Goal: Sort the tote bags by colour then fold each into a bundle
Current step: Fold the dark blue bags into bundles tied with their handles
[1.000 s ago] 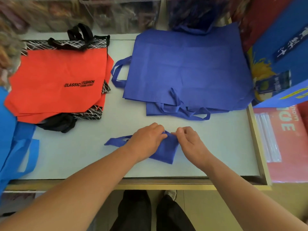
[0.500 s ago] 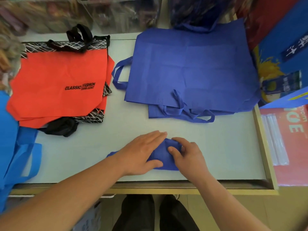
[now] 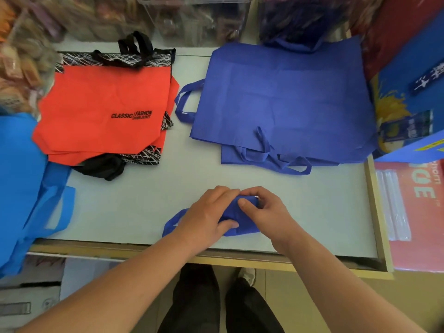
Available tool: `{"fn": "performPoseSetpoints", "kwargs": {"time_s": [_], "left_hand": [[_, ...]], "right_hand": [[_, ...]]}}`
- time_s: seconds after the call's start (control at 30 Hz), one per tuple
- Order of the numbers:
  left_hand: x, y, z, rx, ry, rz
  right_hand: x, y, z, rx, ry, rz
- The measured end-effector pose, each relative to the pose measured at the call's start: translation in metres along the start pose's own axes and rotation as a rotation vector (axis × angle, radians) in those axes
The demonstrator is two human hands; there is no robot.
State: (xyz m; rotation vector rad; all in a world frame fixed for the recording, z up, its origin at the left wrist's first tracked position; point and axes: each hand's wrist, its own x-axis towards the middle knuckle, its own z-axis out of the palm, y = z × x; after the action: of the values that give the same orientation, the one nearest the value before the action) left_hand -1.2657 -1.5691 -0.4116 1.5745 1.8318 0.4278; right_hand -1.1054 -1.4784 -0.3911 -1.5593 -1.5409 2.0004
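A small folded blue tote bundle (image 3: 242, 225) lies near the table's front edge, its handle loop sticking out to the left. My left hand (image 3: 206, 216) grips it from the left, thumb underneath. My right hand (image 3: 264, 210) pinches its right end, fingers curled over the top. A stack of flat dark blue tote bags (image 3: 283, 102) lies at the back right. Orange tote bags (image 3: 105, 109) with black patterned trim and black handles are piled at the back left.
The pale grey table (image 3: 149, 200) has a wooden front rim. A light blue bag (image 3: 21, 183) hangs over its left edge. Printed blue bags (image 3: 413, 97) and a red packet (image 3: 418, 212) sit on the right. Clear bins of goods line the back.
The triangular fold has been rolled into a tighter bundle. My left hand went from lying flat over it to gripping it, and my right hand curled over its right end.
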Motion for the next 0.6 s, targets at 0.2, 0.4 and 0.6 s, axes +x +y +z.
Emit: {"fn": "performPoseSetpoints", "kwargs": {"time_s": [0.2, 0.4, 0.6], "left_hand": [[-0.019, 0.052, -0.050, -0.111, 0.016, -0.097], [-0.053, 0.106, -0.092, -0.230, 0.105, -0.139], [-0.076, 0.122, -0.122, -0.326, 0.265, -0.123]], "right_hand": [[-0.039, -0.061, -0.003, -0.019, 0.097, -0.142], [-0.093, -0.130, -0.005, -0.245, -0.046, -0.306], [-0.115, -0.156, 0.000, -0.323, -0.107, -0.272]]}}
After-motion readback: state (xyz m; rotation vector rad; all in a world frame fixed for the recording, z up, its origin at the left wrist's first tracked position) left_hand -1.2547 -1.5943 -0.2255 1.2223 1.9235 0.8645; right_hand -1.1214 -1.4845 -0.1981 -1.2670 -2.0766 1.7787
